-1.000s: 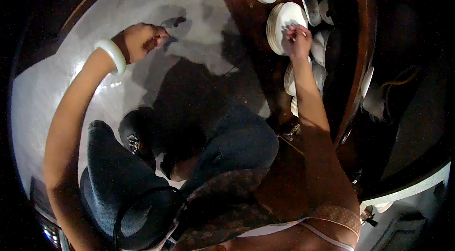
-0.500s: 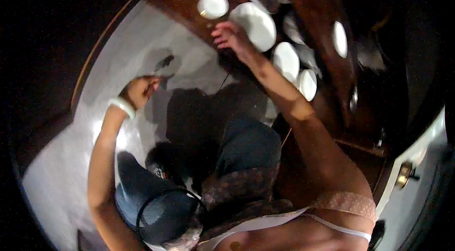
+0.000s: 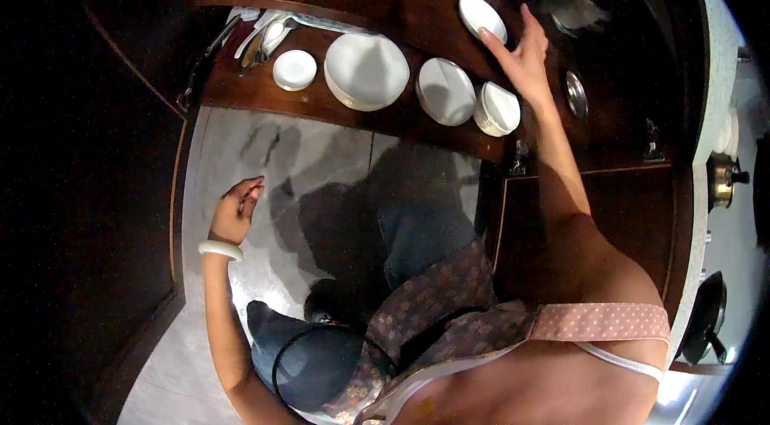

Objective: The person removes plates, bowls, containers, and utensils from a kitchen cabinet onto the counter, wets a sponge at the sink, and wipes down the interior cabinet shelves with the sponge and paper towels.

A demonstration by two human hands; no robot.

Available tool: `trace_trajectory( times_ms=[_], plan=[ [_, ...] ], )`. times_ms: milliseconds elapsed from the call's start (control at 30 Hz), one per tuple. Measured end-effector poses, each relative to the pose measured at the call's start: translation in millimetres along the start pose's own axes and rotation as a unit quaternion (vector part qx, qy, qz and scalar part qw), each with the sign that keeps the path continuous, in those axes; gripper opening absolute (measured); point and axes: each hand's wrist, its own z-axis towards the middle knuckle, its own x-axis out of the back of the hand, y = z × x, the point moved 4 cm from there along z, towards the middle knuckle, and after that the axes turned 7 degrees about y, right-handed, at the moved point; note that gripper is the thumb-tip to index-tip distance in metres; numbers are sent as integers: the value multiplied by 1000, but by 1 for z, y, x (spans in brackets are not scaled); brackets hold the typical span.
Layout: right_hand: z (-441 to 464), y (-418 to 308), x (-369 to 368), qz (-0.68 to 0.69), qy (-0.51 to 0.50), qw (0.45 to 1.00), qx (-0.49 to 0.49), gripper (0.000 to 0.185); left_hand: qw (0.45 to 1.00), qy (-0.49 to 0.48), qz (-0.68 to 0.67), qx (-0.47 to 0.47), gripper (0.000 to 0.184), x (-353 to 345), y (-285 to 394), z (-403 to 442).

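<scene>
My right hand (image 3: pixel 525 56) is raised on the right, thumb and fingers spread apart, nothing in it. Just beyond it lies a small white dish (image 3: pixel 483 19) on the upper shelf; the thumb tip overlaps the dish's lower edge, and contact is unclear. My left hand (image 3: pixel 237 207), below a pale bracelet, hangs over the grey floor with its fingers loosely curled, apparently holding nothing. On the lower shelf stand stacks of white dishes: a small round one (image 3: pixel 294 70), a large plate stack (image 3: pixel 366 70), a medium stack (image 3: pixel 445 91) and a smaller stack (image 3: pixel 497 109).
Spoons and other utensils (image 3: pixel 271 38) lie at the shelf's left end. A metal lid or dish (image 3: pixel 576 95) is right of my right hand. Dark cabinet doors (image 3: pixel 132 152) flank the left side. A pot (image 3: pixel 723 180) and black pan (image 3: pixel 706 319) stand at the far right.
The view has turned toward the cabinet. My right hand has moved from the large plates, past the small stack, to beside the upper dish, its fingers now spread. My left hand stays over the floor.
</scene>
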Motion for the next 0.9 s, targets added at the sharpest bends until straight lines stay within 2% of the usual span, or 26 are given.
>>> trace_trajectory(
  times_ms=[33, 67, 133, 167, 200, 267, 333, 433, 533, 600, 667, 733, 767, 833, 900],
  plan=[
    [2, 10, -6, 32, -59, 996, -54, 102, 1000, -4, 6, 14, 25, -3, -2, -2],
    [2, 13, -13, 40, -79, 995, -51, 103, 999, -16, 17, 24, 25, -5, -4, -3],
    [3, 12, -24, 102, -134, 979, -110, 95, 997, -48, 42, 37, 26, -9, -3, -7],
    [4, 8, -21, 79, -129, 981, -124, 96, 999, -45, 20, 15, 27, -12, -12, -9],
    [7, 1, -19, 53, -127, 981, -137, 96, 997, -61, 22, 36, 28, -13, -12, -8],
    [4, 20, -37, 35, -86, 992, -89, 96, 997, -63, 2, 52, 29, -12, -11, -7],
    [4, 13, -38, 153, -63, 982, -93, 93, 997, -66, 17, 43, 28, -9, -10, -8],
    [3, -3, -25, 44, -55, 996, -52, 79, 997, -54, 43, 37, 28, -6, 4, -6],
    [9, -7, -15, 102, -19, 994, 30, 71, 997, -48, 67, 10, 28, -3, 15, -3],
    [8, -7, -13, 134, -39, 990, -21, 84, 996, -45, 76, 24, 29, -2, 32, -3],
    [6, -6, -17, 161, -26, 986, -25, 85, 991, -48, 119, 23, 30, 4, 57, -3],
    [8, -15, -22, 183, -47, 978, -92, 85, 995, -37, 88, 7, 29, 13, 81, -3],
    [8, -12, -26, 161, -39, 984, -66, 84, 995, -29, 95, 6, 29, 17, 94, -5],
    [6, -15, -30, 171, -33, 980, -92, 83, 994, -22, 109, -1, 29, 22, 122, -2],
    [6, -14, -35, 167, -52, 976, -130, 80, 984, -36, 171, -20, 30, 25, 147, 0]
  ],
)
